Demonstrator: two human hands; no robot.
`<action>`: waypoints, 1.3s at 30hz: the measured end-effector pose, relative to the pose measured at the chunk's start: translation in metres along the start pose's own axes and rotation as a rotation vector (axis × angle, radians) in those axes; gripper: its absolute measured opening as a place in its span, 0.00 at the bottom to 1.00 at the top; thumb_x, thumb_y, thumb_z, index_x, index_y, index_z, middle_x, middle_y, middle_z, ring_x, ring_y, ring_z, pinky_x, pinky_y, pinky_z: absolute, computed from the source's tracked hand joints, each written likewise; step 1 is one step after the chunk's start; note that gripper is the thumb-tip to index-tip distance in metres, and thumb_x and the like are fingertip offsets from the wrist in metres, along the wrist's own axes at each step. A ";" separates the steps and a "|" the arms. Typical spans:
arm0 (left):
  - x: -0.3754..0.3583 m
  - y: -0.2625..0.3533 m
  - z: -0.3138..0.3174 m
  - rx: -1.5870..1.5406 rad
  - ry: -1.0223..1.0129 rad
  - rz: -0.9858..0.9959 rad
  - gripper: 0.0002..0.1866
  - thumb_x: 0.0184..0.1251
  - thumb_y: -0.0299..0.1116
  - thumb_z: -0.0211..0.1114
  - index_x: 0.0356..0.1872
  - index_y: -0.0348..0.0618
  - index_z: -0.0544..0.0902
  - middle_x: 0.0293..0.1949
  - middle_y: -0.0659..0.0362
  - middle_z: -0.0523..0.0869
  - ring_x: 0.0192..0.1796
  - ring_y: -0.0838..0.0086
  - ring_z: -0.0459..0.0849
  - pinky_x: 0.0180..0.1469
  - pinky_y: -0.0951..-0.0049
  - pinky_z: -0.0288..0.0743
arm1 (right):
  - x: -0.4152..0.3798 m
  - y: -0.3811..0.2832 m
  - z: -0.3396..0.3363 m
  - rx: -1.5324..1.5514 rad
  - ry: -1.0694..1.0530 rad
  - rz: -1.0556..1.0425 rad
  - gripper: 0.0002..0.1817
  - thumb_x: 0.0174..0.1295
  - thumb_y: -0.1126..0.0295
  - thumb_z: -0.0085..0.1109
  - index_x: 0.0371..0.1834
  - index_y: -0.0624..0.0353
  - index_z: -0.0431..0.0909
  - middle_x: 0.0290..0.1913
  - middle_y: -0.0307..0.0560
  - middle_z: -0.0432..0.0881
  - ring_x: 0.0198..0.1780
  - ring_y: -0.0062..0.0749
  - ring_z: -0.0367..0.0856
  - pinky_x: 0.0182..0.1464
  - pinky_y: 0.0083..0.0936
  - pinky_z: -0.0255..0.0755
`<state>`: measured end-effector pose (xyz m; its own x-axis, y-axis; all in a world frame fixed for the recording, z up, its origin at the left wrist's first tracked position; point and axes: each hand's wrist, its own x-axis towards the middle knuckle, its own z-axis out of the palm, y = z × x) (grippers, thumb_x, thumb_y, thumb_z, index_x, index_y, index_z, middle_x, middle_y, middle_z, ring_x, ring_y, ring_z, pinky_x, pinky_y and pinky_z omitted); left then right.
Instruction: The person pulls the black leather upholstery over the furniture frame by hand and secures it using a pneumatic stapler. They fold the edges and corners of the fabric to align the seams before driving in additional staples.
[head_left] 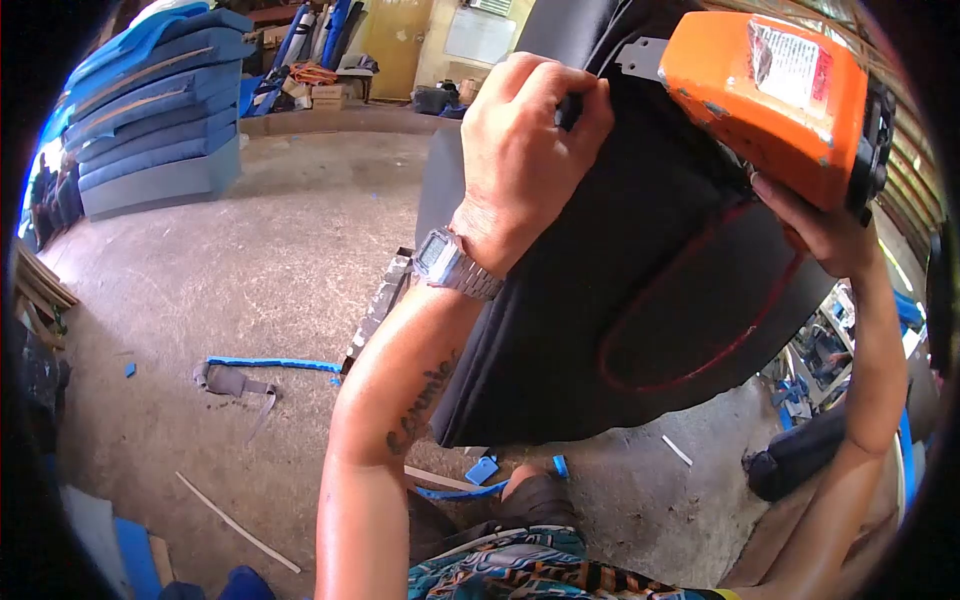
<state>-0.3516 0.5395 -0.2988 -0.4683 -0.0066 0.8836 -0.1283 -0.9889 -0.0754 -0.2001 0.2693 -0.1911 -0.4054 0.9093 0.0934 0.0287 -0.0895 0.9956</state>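
My left hand (525, 140) is closed, thumb and fingers pinching the upper edge of a large black padded piece (560, 290), which looks like an upholstered seat part. My right hand (825, 230) is wrapped from below around an orange power tool (770, 90) with a worn label. A flat metal plate (640, 58) sticks out of the tool's front, close to my left fingertips and over the black cover. My right fingers are partly hidden behind the tool's body. A thin red cord (690, 375) loops across the black piece below my right hand.
A tall stack of blue cushions (160, 120) stands at the back left. A dark metal stand (380, 310) shows under the black piece. Blue scraps (482, 470), strips (240, 525) and a grey fabric piece (235, 383) lie on the concrete floor. A black roll (800, 455) is at right.
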 end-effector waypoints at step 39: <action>-0.054 0.045 -0.051 0.074 -0.113 -0.331 0.06 0.56 0.26 0.72 0.34 0.38 0.87 0.31 0.55 0.85 0.30 0.72 0.83 0.35 0.75 0.77 | -0.003 -0.047 -0.029 1.222 0.137 0.372 0.21 0.50 0.63 0.70 0.45 0.64 0.79 0.37 0.51 0.83 0.37 0.42 0.83 0.42 0.33 0.77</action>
<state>-0.3768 0.5029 -0.3740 -0.3120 0.3038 0.9002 -0.1915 -0.9482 0.2536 -0.2270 0.2586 -0.2385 -0.2809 0.8546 0.4368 0.9453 0.1675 0.2800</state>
